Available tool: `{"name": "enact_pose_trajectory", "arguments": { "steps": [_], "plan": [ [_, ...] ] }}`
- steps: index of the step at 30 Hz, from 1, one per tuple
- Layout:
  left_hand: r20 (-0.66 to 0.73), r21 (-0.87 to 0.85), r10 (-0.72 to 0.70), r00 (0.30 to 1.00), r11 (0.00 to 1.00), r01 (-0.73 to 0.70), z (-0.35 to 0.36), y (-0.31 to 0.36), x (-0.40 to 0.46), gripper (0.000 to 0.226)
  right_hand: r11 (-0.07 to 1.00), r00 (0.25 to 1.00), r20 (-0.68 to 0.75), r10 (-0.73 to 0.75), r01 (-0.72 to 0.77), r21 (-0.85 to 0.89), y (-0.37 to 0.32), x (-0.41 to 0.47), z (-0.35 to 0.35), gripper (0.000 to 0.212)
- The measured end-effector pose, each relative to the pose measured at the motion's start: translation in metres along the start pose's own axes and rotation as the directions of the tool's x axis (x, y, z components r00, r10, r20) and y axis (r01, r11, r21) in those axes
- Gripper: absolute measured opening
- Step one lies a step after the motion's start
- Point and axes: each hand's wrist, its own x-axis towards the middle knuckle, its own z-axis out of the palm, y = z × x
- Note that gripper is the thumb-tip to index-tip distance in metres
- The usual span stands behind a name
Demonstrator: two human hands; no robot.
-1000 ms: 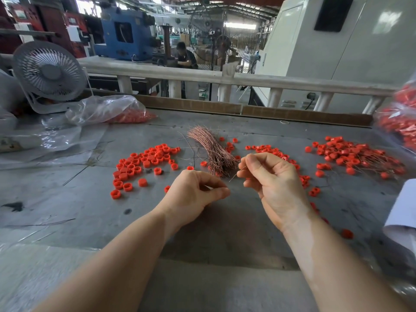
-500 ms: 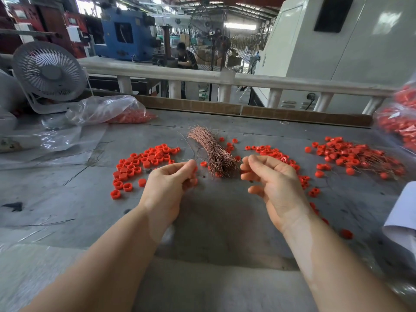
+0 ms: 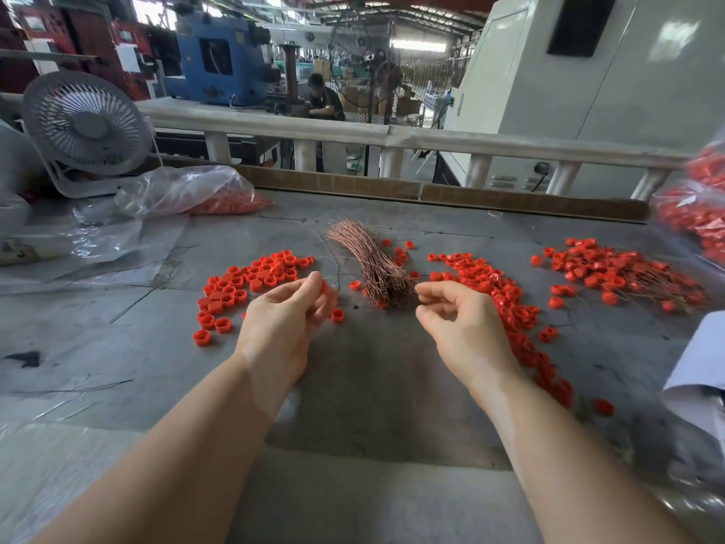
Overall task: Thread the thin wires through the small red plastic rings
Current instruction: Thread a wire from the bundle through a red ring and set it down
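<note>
A bundle of thin copper-coloured wires (image 3: 368, 261) lies in the middle of the grey table (image 3: 372, 390). My left hand (image 3: 286, 323) is just left of the bundle's near end and pinches one small red ring (image 3: 324, 287) between thumb and fingertips. To the bundle's right, my right hand (image 3: 463, 327) has its fingers loosely curled. Its index tip almost touches the wire ends, its thumb is apart from the finger, and no wire shows in it. Loose red rings (image 3: 255, 276) lie in a pile to the left, and more rings (image 3: 486, 280) lie to the right.
At the far right is a heap of rings with wires through them (image 3: 623, 272). A plastic bag of rings (image 3: 196, 194) and a small fan (image 3: 84, 123) are at the back left. Another bag of rings (image 3: 702, 217) and a white sheet (image 3: 702, 371) are on the right.
My left hand moved away from my right hand, forward and left to the ring pile, and now pinches a ring. My right hand stayed near the wire ends and its fingers spread a little.
</note>
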Motion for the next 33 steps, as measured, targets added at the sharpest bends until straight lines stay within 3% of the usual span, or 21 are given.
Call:
{"name": "enact_pose_trajectory", "arguments": {
  "steps": [5,9,13,20,25,33],
  "plan": [
    [0.102,0.238,0.059,0.993,0.968,-0.082,0.001,-0.006,-0.004,0.013,0.984,0.997,0.007,-0.08,0.08,-0.162,0.002,0.0,0.001,0.031],
    [0.196,0.46,0.117,0.974,0.866,-0.196,0.004,-0.009,-0.011,0.006,0.973,0.993,0.046,-0.106,0.113,-0.201,0.003,-0.001,0.002,0.034],
    [0.261,0.567,0.118,0.958,0.785,-0.251,0.007,-0.011,-0.016,0.01,0.964,0.986,0.128,-0.11,0.138,-0.228,0.005,-0.002,0.004,0.041],
    [0.287,0.634,0.105,0.952,0.724,-0.271,0.008,-0.011,-0.019,0.01,0.904,0.977,0.209,-0.05,0.133,-0.407,0.013,0.001,0.007,0.044],
    [0.29,0.653,0.106,0.951,0.704,-0.278,0.008,-0.011,-0.02,0.007,0.914,0.981,0.183,-0.068,0.135,-0.381,0.013,0.001,0.008,0.037],
    [0.288,0.657,0.098,0.953,0.704,-0.271,0.009,-0.011,-0.02,0.005,0.967,0.996,-0.062,-0.071,0.053,-0.25,0.006,0.0,-0.002,0.013]
  ]
}}
